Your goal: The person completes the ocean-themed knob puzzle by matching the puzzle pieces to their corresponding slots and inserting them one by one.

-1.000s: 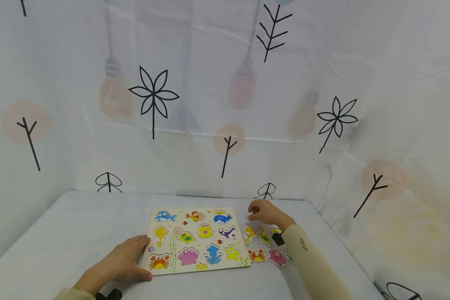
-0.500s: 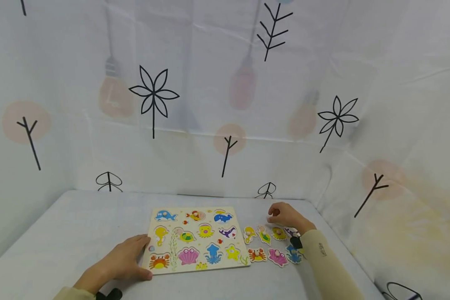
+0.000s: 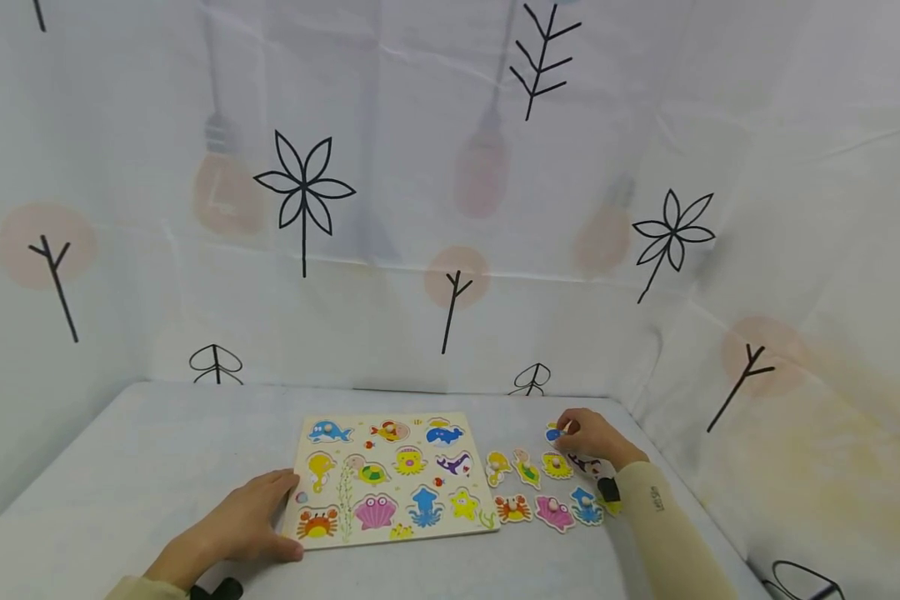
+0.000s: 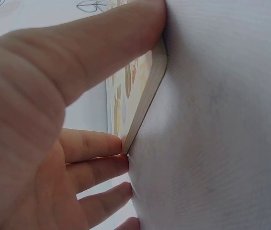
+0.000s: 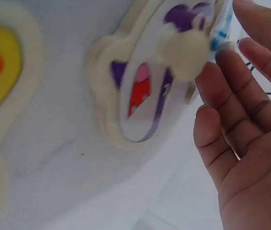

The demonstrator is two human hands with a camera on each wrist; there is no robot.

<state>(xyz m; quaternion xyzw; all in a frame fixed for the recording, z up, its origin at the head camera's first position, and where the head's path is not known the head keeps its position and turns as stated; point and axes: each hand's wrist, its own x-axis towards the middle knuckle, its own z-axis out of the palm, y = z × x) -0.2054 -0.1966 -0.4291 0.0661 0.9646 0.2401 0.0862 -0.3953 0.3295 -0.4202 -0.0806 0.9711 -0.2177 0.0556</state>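
A wooden sea-animal puzzle board (image 3: 382, 493) lies flat on the table. My left hand (image 3: 243, 521) rests along its left edge, thumb at the near corner. In the left wrist view the thumb (image 4: 116, 28) overlaps the board's corner and a fingertip touches its edge. My right hand (image 3: 596, 437) is low over the loose pieces, fingertips right at a blue whale piece (image 3: 552, 433). In the right wrist view thumb and index stand apart, with the blue piece (image 5: 221, 31) just beyond them. A purple whale piece (image 5: 140, 100) with a knob lies beside that hand.
Loose knobbed pieces lie in rows right of the board: a seahorse (image 3: 498, 468), turtle (image 3: 527, 471), yellow octopus (image 3: 557, 465), crab (image 3: 513, 509), shell (image 3: 555, 514) and squid (image 3: 587, 507). A blue dolphin (image 3: 330, 431) and a fish (image 3: 390, 431), both knobbed, sit in the board.
My right hand has moved right, from beside the board's far right corner to the blue whale piece, uncovering the loose pieces it and its sleeve hid. The left hand and board stay put.
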